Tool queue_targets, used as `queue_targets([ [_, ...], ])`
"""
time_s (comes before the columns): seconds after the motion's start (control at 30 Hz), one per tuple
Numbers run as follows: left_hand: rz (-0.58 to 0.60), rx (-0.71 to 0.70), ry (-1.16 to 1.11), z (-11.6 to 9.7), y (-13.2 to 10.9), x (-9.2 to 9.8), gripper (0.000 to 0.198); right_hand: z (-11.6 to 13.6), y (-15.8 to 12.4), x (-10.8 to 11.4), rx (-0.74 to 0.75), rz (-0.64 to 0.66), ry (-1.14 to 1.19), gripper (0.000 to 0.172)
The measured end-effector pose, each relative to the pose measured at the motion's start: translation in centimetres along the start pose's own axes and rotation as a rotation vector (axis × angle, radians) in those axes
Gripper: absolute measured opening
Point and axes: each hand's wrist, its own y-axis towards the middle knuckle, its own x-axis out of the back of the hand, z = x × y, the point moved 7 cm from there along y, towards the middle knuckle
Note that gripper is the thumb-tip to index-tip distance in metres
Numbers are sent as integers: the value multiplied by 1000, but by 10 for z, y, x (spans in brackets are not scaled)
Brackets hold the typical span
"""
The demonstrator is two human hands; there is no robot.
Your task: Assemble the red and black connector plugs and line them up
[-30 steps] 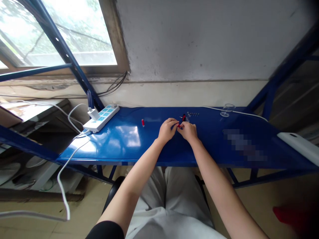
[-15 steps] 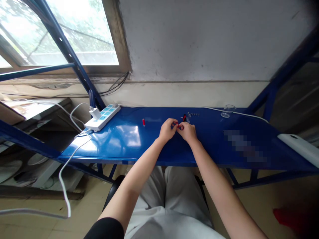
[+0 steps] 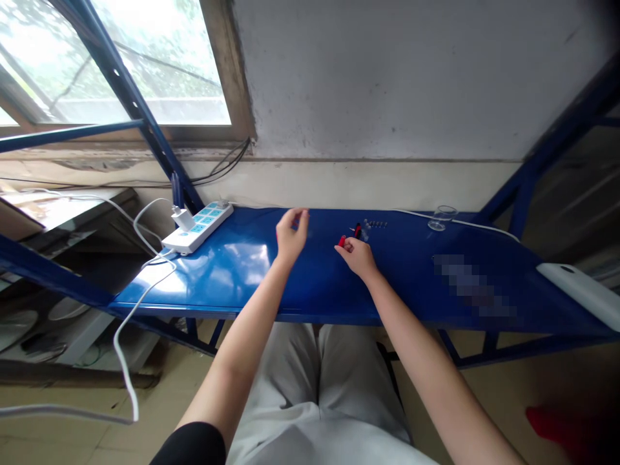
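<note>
My right hand (image 3: 357,254) is closed on a small red cylindrical piece (image 3: 341,241), which sticks up between thumb and fingers just over the blue table. Further left, my left hand (image 3: 291,237) is raised with its fingers curled and the tips close to the thumb; whatever they may hold is too small to make out. A sliver of red (image 3: 278,236) shows at that hand's left edge, mostly covered by it. Just behind my right hand lie a red and black item (image 3: 357,230) and some small clear pieces (image 3: 367,227), beside a row of several tiny metal parts (image 3: 378,225).
A white power strip (image 3: 197,229) with a plugged-in charger (image 3: 183,218) sits on the left of the blue table (image 3: 329,297). A clear glass cup (image 3: 442,218) stands at the back right, near a white cable. A white device (image 3: 578,287) is at the right edge.
My left hand has let go of the red piece and moved left and up, over where the red cylinder stood. My right hand keeps the red piece and has shifted slightly left.
</note>
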Motion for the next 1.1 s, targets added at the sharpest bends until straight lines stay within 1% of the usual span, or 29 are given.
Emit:
queue_targets([
  [0.07, -109, 37, -17, 8, 9, 27, 20, 7, 4, -13, 16, 62, 99, 21],
  [0.13, -206, 94, -35, 21, 9, 48, 19, 18, 10, -29, 38, 139, 189, 18],
  [0.2, -282, 164, -49, 36, 4, 61, 17, 31, 16, -46, 41, 222, 247, 15],
  [0.27, -343, 234, -78, 50, -4, 68, 15, 44, 23, -62, 19, 276, 231, 12],
  [0.37, -419, 354, -165, 69, -14, 74, 14, 66, 32, -83, 27, 338, 161, 9],
  [0.5, -501, 521, -289, 87, -20, 81, 18, 87, 41, -104, 46, 370, 90, 9],
  [0.6, -556, 624, -387, 96, -24, 84, 19, 93, 46, -117, 67, 383, 30, 8],
  [0.7, -592, 710, -463, 103, -28, 84, 19, 91, 49, -126, 81, 384, -29, 7],
  [0.87, -607, 767, -523, 102, -32, 83, 18, 84, 50, -131, 65, 374, -40, 8],
  [1.1, -585, 784, -520, 99, -31, 81, 18, 83, 50, -131, 66, 363, -29, 9],
])
